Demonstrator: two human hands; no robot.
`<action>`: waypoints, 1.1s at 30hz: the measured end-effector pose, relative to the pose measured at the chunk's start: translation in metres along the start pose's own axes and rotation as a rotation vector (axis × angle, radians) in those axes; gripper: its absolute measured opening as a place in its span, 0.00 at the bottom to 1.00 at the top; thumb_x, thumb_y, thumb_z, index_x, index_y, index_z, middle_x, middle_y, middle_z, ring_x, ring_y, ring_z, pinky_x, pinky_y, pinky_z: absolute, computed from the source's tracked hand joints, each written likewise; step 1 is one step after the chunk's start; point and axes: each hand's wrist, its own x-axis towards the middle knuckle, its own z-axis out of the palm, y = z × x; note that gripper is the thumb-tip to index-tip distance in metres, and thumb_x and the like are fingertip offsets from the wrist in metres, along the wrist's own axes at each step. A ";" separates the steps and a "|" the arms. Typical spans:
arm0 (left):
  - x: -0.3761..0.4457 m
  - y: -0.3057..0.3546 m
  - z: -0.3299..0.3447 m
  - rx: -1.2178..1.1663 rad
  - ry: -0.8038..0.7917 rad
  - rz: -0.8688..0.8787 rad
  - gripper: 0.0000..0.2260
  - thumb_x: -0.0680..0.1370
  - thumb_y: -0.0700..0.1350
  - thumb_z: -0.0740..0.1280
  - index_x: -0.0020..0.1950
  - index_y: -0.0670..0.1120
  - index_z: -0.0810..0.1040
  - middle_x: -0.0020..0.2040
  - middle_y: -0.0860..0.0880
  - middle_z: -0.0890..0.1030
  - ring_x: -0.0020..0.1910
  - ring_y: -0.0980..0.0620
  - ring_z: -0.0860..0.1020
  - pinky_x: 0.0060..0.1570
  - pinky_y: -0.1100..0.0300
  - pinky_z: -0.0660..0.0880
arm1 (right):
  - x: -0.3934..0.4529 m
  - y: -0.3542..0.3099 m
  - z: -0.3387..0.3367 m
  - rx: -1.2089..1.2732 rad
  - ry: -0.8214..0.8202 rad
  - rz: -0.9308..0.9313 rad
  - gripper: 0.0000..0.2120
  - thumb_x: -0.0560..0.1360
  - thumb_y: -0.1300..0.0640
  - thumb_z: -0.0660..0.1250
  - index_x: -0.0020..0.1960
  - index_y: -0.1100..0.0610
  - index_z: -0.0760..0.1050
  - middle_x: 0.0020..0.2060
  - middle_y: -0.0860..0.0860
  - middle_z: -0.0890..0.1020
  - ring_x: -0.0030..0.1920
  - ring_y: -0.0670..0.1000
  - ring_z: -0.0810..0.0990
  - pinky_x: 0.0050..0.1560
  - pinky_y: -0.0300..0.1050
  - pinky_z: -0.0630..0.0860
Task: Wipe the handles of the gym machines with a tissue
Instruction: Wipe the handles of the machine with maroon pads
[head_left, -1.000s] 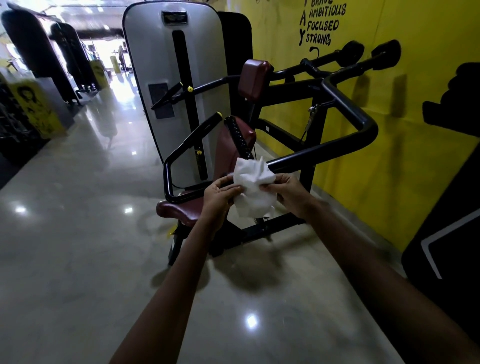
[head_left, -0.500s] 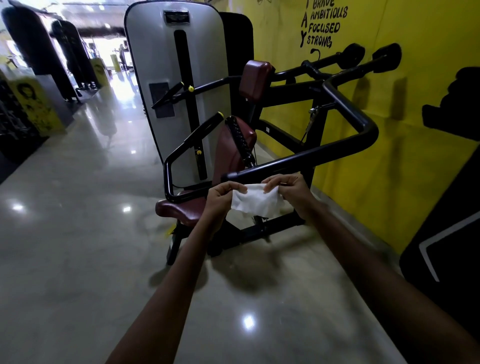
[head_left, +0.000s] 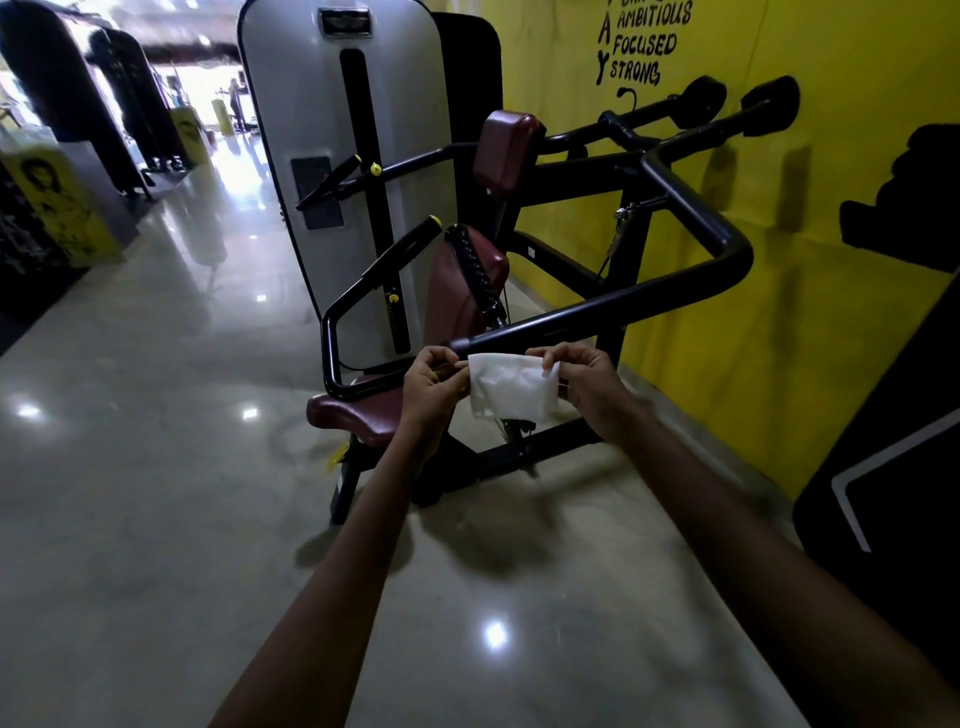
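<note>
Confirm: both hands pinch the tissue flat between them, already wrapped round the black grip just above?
Not wrapped. In the head view the left hand and right hand pinch the tissue flat between them, but it hangs just below the black grip, not round it.

Tissue (head_left: 514, 387): plain white
Machine frame (head_left: 696, 218): black
Seat pad (head_left: 353, 415): dark maroon
Head pad (head_left: 506, 150): dark maroon
Weight-stack cover (head_left: 311, 104): light grey with a black vertical slot
Adjustment knob (head_left: 375, 169): yellow
Wall (head_left: 857, 62): bright yellow with black lettering
Floor (head_left: 130, 519): glossy pale beige-grey
</note>
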 end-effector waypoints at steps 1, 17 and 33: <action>-0.001 0.000 0.000 0.021 -0.010 0.000 0.12 0.75 0.27 0.63 0.40 0.44 0.71 0.38 0.46 0.77 0.35 0.57 0.78 0.35 0.65 0.77 | 0.000 0.000 0.000 -0.006 0.003 -0.001 0.25 0.73 0.74 0.55 0.27 0.51 0.76 0.47 0.49 0.81 0.48 0.50 0.80 0.43 0.47 0.75; -0.007 0.003 0.006 0.100 0.017 0.019 0.11 0.74 0.31 0.67 0.53 0.42 0.77 0.46 0.48 0.80 0.46 0.51 0.79 0.48 0.55 0.78 | -0.006 0.001 -0.002 -0.170 0.027 -0.010 0.15 0.73 0.75 0.58 0.33 0.60 0.75 0.41 0.54 0.80 0.45 0.52 0.80 0.46 0.45 0.79; -0.006 0.019 0.003 0.590 -0.319 0.296 0.08 0.73 0.36 0.70 0.48 0.47 0.79 0.45 0.48 0.80 0.43 0.53 0.79 0.45 0.56 0.78 | -0.012 -0.016 0.011 -0.335 -0.073 -0.066 0.10 0.71 0.70 0.68 0.52 0.68 0.76 0.42 0.53 0.81 0.40 0.43 0.81 0.38 0.33 0.77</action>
